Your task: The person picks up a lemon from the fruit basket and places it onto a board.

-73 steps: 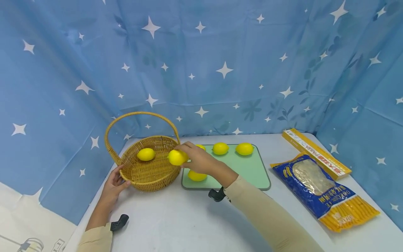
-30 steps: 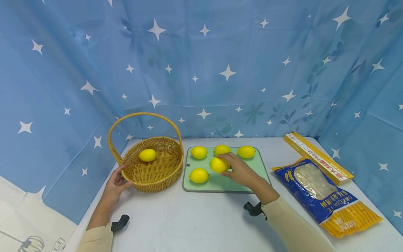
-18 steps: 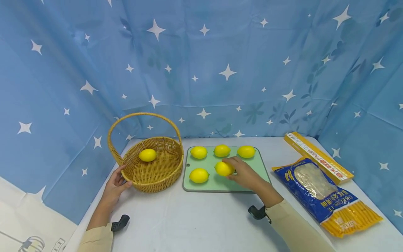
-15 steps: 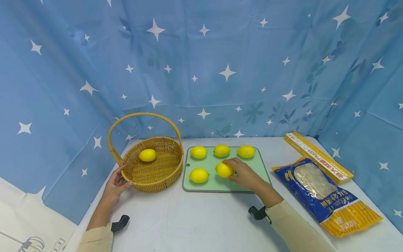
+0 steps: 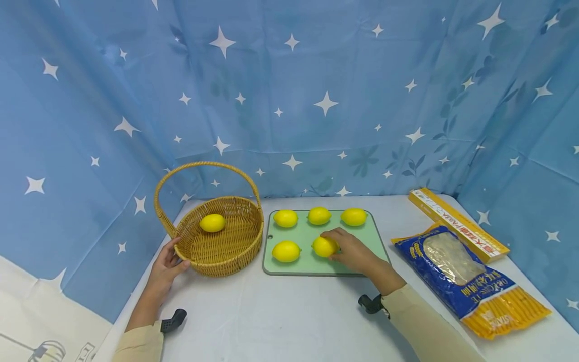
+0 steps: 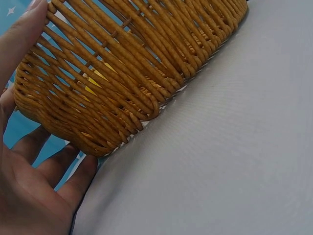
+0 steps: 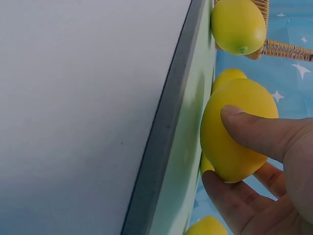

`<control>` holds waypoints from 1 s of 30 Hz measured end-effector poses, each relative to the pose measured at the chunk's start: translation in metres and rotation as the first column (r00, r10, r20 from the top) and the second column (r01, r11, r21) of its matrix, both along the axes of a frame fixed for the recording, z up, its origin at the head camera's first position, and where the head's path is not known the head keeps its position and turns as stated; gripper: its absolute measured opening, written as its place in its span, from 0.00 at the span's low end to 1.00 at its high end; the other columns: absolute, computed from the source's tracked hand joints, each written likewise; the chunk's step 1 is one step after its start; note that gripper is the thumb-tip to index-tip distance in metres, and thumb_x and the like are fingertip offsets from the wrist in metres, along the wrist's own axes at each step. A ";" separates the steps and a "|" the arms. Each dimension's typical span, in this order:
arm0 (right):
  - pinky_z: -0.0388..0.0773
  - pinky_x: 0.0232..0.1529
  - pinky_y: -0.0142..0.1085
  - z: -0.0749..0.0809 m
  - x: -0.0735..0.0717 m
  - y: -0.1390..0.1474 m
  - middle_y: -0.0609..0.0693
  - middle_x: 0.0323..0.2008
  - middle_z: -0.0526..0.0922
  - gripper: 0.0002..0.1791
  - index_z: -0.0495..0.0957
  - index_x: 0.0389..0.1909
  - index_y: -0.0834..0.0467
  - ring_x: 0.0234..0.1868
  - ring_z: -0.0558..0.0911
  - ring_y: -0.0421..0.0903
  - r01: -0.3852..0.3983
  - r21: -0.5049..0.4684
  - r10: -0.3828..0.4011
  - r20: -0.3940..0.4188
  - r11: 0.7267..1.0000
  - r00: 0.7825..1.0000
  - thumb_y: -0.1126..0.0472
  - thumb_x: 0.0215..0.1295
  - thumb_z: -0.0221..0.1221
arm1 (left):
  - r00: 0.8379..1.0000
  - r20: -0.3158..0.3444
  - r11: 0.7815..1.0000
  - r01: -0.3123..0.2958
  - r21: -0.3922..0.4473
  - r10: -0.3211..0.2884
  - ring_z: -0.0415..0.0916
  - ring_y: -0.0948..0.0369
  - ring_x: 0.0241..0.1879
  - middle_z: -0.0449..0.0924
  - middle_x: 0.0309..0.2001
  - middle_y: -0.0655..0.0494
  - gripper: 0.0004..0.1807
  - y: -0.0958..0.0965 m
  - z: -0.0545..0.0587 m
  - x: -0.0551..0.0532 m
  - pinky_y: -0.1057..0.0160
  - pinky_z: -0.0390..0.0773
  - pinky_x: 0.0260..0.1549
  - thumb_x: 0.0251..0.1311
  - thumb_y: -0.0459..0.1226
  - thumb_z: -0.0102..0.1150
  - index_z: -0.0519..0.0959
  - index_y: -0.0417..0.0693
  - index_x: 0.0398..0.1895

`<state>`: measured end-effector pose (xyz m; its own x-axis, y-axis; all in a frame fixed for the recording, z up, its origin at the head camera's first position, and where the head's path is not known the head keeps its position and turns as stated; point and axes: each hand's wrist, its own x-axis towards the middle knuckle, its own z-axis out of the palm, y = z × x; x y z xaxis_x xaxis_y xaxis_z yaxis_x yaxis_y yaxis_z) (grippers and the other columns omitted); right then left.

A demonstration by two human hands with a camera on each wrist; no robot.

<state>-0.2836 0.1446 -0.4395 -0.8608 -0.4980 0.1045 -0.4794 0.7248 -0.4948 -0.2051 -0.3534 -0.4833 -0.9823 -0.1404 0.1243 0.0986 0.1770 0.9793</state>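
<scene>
My right hand [image 5: 355, 252] grips a yellow lemon [image 5: 324, 247] low over the green cutting board [image 5: 312, 269]. In the right wrist view the thumb presses one side of that lemon [image 7: 239, 132] and the fingers curl behind it; whether it touches the board is unclear. Another lemon [image 5: 286, 251] lies to its left, and a row of lemons [image 5: 318, 215] lines the board's far side. With the left hand [image 5: 162, 271] I hold the near left rim of a wicker basket [image 5: 219, 264], thumb at the rim and fingers against the outer wall. Inside sits one lemon [image 5: 212, 222].
To the right of the board lies a blue and yellow pasta bag [image 5: 470, 281]. Behind it stands a long yellow pasta box [image 5: 459, 223]. A blue curtain with white stars [image 5: 289, 100] hangs along the table's back and sides. The basket's tall handle [image 5: 205, 163] arches upward.
The right hand has moved from beside the basket rightward over the board with the lemon, then lowered it toward the board's near middle. My left hand keeps its hold on the basket.
</scene>
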 end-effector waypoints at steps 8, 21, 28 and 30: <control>0.66 0.64 0.52 -0.005 -0.001 -0.001 0.51 0.61 0.72 0.35 0.70 0.66 0.53 0.63 0.70 0.53 0.002 0.004 -0.003 0.011 1.000 1.000 0.64 0.56 0.70 | 1.000 0.013 1.000 -0.006 0.002 0.006 0.43 0.43 0.73 0.40 0.77 0.44 0.44 0.000 -0.001 0.002 0.61 0.59 0.64 0.62 0.29 0.62 0.49 0.50 0.77; 0.69 0.62 0.50 0.009 -0.009 -0.003 0.51 0.61 0.72 0.35 0.75 0.61 0.52 0.61 0.72 0.52 -0.020 0.040 0.021 -0.015 0.999 1.000 0.66 0.48 0.74 | 1.000 0.019 1.000 -0.015 0.021 0.015 0.42 0.46 0.74 0.39 0.77 0.47 0.44 -0.001 0.003 -0.004 0.53 0.52 0.67 0.62 0.29 0.62 0.49 0.52 0.77; 0.70 0.61 0.48 0.018 -0.014 -0.009 0.49 0.60 0.73 0.31 0.78 0.58 0.51 0.61 0.72 0.51 -0.052 0.090 0.053 0.000 0.995 0.999 0.65 0.51 0.73 | 1.000 0.005 1.000 -0.003 0.021 0.003 0.43 0.44 0.73 0.40 0.77 0.43 0.44 -0.001 0.002 -0.003 0.64 0.60 0.65 0.62 0.29 0.62 0.50 0.51 0.77; 0.71 0.60 0.47 0.018 -0.016 -0.010 0.48 0.59 0.74 0.30 0.78 0.58 0.51 0.60 0.73 0.50 -0.066 0.123 0.068 -0.009 0.990 0.998 0.64 0.52 0.73 | 1.000 0.007 1.000 0.003 0.024 -0.003 0.43 0.44 0.73 0.40 0.77 0.43 0.43 -0.001 0.000 -0.002 0.69 0.62 0.62 0.63 0.29 0.61 0.50 0.52 0.77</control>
